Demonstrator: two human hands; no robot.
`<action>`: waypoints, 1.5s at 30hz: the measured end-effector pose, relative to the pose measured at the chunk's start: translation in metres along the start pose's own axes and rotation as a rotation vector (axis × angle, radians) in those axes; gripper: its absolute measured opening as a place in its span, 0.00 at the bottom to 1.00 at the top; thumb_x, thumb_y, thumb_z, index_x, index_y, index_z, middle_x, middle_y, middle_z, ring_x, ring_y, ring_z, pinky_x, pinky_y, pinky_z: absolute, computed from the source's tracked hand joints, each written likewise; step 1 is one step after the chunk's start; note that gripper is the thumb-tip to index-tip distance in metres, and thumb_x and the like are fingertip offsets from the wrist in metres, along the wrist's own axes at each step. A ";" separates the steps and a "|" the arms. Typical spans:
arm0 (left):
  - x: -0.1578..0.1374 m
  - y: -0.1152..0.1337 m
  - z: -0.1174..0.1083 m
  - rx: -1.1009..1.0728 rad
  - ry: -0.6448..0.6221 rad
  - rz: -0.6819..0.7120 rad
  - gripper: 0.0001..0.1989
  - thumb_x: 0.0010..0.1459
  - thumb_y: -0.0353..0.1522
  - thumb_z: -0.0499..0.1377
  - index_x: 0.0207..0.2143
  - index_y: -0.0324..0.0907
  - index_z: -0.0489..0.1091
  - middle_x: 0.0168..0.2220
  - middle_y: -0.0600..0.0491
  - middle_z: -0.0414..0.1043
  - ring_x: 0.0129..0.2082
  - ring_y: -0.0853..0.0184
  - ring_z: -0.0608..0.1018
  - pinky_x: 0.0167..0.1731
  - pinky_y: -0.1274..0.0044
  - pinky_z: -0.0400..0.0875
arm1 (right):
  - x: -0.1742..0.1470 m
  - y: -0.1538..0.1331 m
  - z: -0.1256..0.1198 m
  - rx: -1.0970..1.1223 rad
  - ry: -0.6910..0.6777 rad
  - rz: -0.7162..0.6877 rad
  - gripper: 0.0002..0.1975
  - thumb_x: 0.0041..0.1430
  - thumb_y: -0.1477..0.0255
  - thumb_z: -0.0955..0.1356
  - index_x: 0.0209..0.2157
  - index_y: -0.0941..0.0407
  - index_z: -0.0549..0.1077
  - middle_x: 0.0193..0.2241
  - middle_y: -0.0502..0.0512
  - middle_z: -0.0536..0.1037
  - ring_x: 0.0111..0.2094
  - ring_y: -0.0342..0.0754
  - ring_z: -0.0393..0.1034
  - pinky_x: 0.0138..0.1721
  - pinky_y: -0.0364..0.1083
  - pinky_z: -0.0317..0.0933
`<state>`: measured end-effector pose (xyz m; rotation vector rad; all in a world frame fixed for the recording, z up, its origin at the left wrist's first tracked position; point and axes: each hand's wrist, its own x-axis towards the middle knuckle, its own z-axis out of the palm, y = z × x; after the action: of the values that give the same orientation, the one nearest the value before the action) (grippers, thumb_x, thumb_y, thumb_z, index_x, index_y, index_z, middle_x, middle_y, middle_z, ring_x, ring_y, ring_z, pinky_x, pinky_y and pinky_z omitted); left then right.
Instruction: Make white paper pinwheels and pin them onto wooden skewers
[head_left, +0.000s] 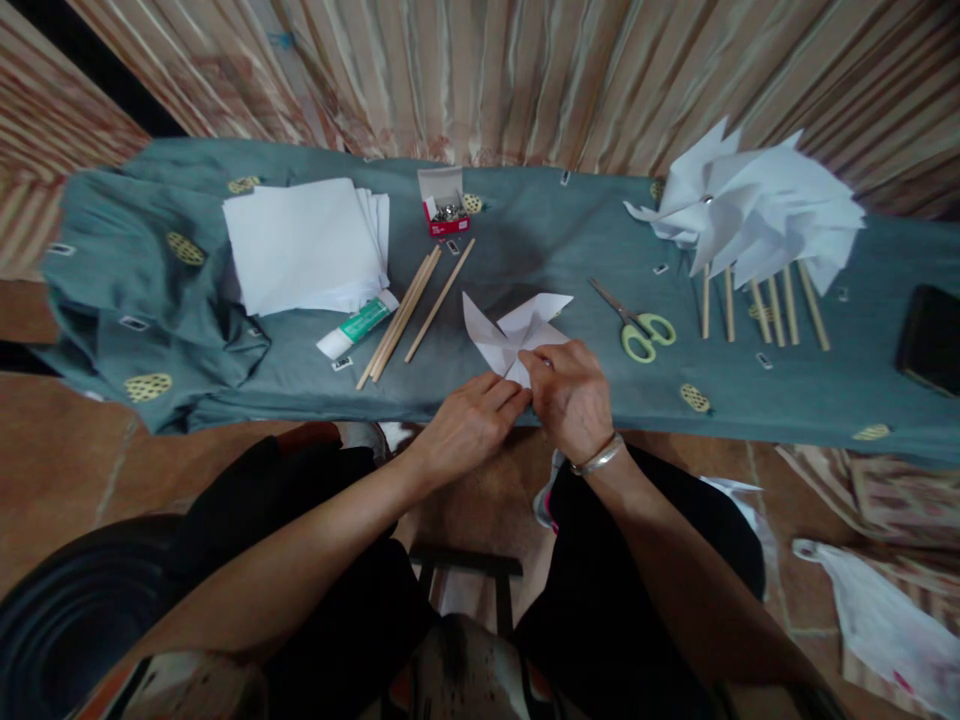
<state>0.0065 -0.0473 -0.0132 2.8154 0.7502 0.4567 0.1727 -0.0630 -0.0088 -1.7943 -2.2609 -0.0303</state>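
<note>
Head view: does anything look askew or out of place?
The cloth is bunched in folds at the left end, though flatter in the middle. One stick lies slightly apart from the other sticks.

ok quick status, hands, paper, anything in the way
Left hand and right hand both on the paper pinwheel, exact grip hidden. Pinwheel by the cloth's near edge, no stick seen on it. Nothing else over it; scissors apart, to the right.
</note>
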 end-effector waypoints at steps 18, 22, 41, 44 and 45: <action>0.002 -0.001 -0.001 -0.002 -0.002 -0.005 0.09 0.64 0.27 0.51 0.41 0.36 0.69 0.37 0.48 0.71 0.37 0.62 0.71 0.37 0.71 0.72 | 0.009 -0.010 -0.016 -0.163 -0.176 -0.045 0.13 0.63 0.78 0.60 0.40 0.61 0.75 0.34 0.64 0.76 0.41 0.58 0.64 0.41 0.53 0.54; 0.002 -0.002 -0.002 -0.026 -0.021 -0.016 0.08 0.62 0.27 0.52 0.42 0.35 0.69 0.38 0.47 0.71 0.39 0.61 0.72 0.39 0.71 0.72 | 0.015 -0.013 -0.023 -0.192 -0.255 -0.038 0.13 0.62 0.78 0.60 0.40 0.61 0.76 0.33 0.64 0.77 0.41 0.58 0.67 0.41 0.52 0.55; 0.004 -0.030 -0.027 -0.110 0.244 -0.180 0.13 0.63 0.29 0.51 0.43 0.38 0.74 0.39 0.46 0.74 0.43 0.59 0.71 0.42 0.67 0.64 | 0.026 -0.014 -0.043 -0.205 -0.576 0.042 0.22 0.64 0.71 0.55 0.54 0.57 0.70 0.41 0.64 0.81 0.43 0.57 0.75 0.39 0.48 0.60; 0.006 -0.036 -0.027 -0.108 0.283 -0.214 0.13 0.63 0.29 0.51 0.44 0.42 0.75 0.44 0.46 0.73 0.48 0.58 0.69 0.45 0.66 0.63 | 0.026 -0.012 -0.039 -0.194 -0.565 0.056 0.23 0.64 0.70 0.55 0.56 0.56 0.69 0.42 0.64 0.81 0.44 0.57 0.75 0.40 0.48 0.60; 0.007 -0.037 -0.026 -0.106 0.281 -0.210 0.13 0.62 0.29 0.52 0.44 0.43 0.75 0.46 0.46 0.73 0.50 0.57 0.68 0.46 0.65 0.62 | 0.026 -0.011 -0.037 -0.192 -0.556 0.064 0.23 0.64 0.70 0.55 0.57 0.56 0.69 0.42 0.63 0.81 0.44 0.57 0.75 0.40 0.48 0.60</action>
<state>-0.0133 -0.0092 0.0029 2.5674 1.0304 0.8375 0.1637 -0.0476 0.0343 -2.1900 -2.6360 0.3118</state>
